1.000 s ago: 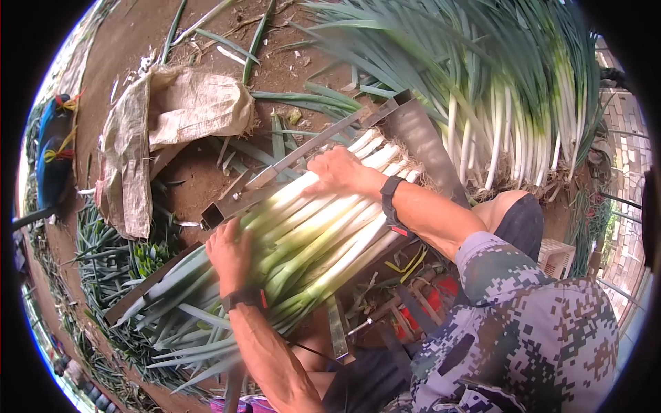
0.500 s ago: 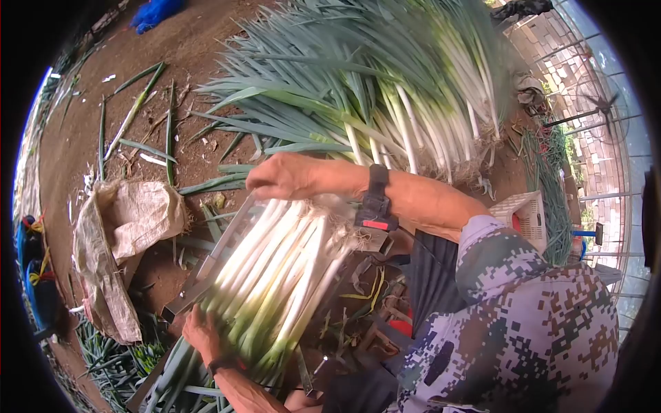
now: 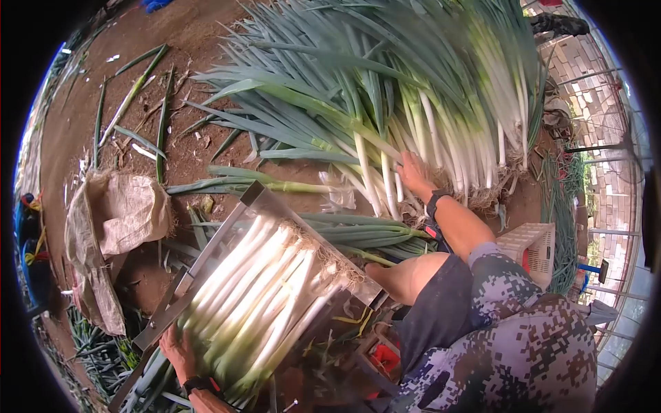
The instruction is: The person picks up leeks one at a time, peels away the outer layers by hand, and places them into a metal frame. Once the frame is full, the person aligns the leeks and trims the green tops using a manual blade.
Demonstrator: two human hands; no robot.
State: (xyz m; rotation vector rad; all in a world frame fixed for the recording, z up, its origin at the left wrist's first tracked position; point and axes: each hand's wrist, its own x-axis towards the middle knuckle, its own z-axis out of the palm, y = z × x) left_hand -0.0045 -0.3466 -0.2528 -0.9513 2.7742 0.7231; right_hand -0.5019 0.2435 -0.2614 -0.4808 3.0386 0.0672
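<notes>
Trimmed long green onions (image 3: 255,289) lie side by side in a metal frame (image 3: 206,255), white roots at the upper right and green leaves toward the lower left. At the bundle's lower left edge, my left hand (image 3: 179,352) is closed around the outer stalks; some fingers are hidden. Farther up, my right hand (image 3: 416,173) reaches to the large pile of green onions (image 3: 385,89) and is closed on the white part of one green onion (image 3: 375,140) lying slantwise across the others.
A woven sack (image 3: 127,213) slumps on the dirt floor at left, near loose leaves (image 3: 134,93). More green onions (image 3: 365,233) lie beyond the frame, near my knee (image 3: 413,275). A white plastic crate (image 3: 530,248) stands at right.
My right hand has left the root end of the framed bundle and moved up and right to the pile, taking hold of one green onion. My left hand has shifted slightly down and left.
</notes>
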